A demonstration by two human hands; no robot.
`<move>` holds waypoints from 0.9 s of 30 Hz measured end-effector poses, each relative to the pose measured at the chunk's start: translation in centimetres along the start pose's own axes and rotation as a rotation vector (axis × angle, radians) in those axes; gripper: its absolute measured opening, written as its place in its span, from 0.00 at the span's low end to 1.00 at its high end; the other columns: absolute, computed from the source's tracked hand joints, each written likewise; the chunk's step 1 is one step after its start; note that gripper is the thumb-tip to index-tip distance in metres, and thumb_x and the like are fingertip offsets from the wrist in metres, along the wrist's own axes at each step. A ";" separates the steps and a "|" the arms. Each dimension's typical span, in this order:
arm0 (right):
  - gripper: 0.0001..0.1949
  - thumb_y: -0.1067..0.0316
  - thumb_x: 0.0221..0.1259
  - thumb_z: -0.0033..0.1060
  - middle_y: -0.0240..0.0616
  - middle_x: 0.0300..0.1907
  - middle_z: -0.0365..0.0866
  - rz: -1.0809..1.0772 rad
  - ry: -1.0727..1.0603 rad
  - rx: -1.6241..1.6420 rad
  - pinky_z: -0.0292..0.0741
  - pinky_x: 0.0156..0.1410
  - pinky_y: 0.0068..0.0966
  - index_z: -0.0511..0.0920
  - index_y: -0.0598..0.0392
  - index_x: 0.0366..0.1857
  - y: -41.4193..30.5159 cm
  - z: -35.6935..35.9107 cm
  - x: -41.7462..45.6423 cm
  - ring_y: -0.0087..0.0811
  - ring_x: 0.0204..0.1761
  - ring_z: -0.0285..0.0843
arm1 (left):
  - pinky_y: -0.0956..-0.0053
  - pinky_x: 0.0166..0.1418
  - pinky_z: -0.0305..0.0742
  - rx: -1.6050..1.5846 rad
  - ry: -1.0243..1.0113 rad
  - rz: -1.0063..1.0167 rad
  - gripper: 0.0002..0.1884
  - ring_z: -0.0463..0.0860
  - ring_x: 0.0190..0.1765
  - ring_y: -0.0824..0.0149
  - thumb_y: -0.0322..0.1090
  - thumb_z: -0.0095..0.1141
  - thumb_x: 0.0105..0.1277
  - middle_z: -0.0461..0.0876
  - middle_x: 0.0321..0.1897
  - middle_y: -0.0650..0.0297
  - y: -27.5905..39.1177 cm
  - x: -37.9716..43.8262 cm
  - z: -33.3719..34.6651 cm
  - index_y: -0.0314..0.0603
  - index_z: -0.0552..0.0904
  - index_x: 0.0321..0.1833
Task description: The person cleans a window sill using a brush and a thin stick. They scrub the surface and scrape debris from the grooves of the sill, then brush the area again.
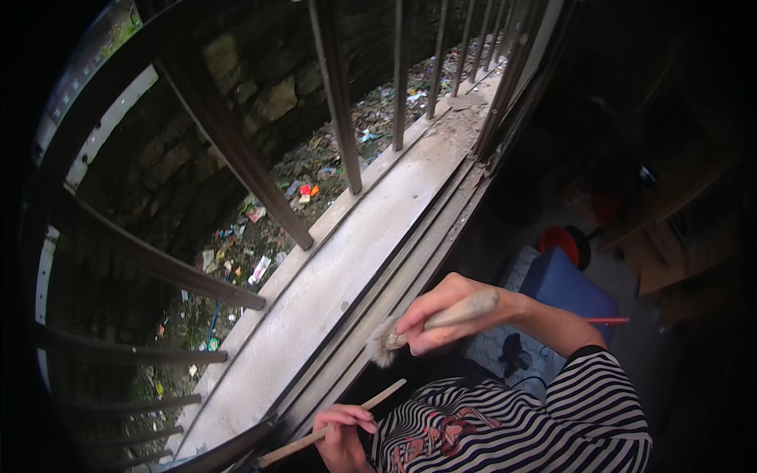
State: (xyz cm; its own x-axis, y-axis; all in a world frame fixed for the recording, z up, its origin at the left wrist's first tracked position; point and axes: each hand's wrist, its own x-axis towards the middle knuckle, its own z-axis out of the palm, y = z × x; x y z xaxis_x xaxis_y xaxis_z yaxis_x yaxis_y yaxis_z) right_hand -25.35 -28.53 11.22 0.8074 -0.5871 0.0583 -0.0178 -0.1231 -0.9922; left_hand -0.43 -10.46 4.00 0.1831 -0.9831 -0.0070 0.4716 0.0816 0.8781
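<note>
My right hand (440, 313) is closed around the wooden handle of a brush (384, 343). Its pale bristles rest at the inner edge of the window's sliding track (369, 328). Lower down, my left hand (343, 434) holds a thin wooden stick (384, 395) between its fingers; the stick's lower end lies near the frame's bottom corner and what is there is dark. Beside the track runs a pale window sill (331, 272), fairly clean in its nearer part, with dirt and loose debris (464, 118) towards its far end.
Metal bars (337, 106) stand along the sill's outer edge. Beyond them lie litter-strewn ground (254, 236) and a stone wall (284, 97). Behind my right arm are a blue object (562, 287), a red basin (559, 243) and patterned fabric (491, 349) in a dim room.
</note>
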 end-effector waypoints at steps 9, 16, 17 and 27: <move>0.16 0.63 0.64 0.66 0.37 0.35 0.88 0.272 0.252 -0.079 0.76 0.34 0.15 0.84 0.59 0.52 -0.8 -9.9 -3.0 0.20 0.35 0.83 | 0.68 0.41 0.79 0.008 -0.053 0.000 0.13 0.81 0.35 0.58 0.34 0.43 0.78 0.82 0.40 0.44 1.5 1.3 2.0 0.32 0.79 0.42; 0.14 0.68 0.59 0.65 0.33 0.32 0.88 0.305 0.411 -0.377 0.78 0.38 0.20 0.85 0.60 0.47 -1.3 -15.4 -2.9 0.20 0.32 0.83 | 0.71 0.37 0.80 0.057 -0.002 0.104 0.15 0.81 0.27 0.62 0.42 0.46 0.78 0.81 0.34 0.45 0.1 3.4 0.6 0.35 0.74 0.41; 0.13 0.70 0.59 0.65 0.33 0.31 0.88 0.239 0.415 -0.464 0.80 0.42 0.22 0.85 0.60 0.47 -0.5 -16.9 -3.2 0.21 0.34 0.84 | 0.71 0.37 0.80 0.060 -0.002 0.111 0.15 0.81 0.27 0.62 0.42 0.45 0.79 0.81 0.34 0.45 0.1 3.4 0.5 0.35 0.74 0.41; 0.11 0.71 0.61 0.59 0.35 0.32 0.87 -0.043 0.540 -0.931 0.81 0.47 0.25 0.85 0.53 0.46 -4.6 -12.5 -1.3 0.29 0.35 0.87 | 0.71 0.38 0.80 0.025 0.033 0.126 0.15 0.81 0.28 0.60 0.42 0.45 0.79 0.81 0.34 0.45 -0.3 4.3 -0.4 0.34 0.74 0.41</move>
State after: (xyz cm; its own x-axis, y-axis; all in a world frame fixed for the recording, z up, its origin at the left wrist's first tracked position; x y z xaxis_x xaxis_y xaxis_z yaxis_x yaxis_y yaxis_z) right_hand -33.72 -37.20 17.08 0.4553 -0.8151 0.3581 -0.6212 -0.5790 -0.5281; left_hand 0.57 -14.64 3.53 0.2675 -0.9595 0.0885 0.4219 0.1992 0.8845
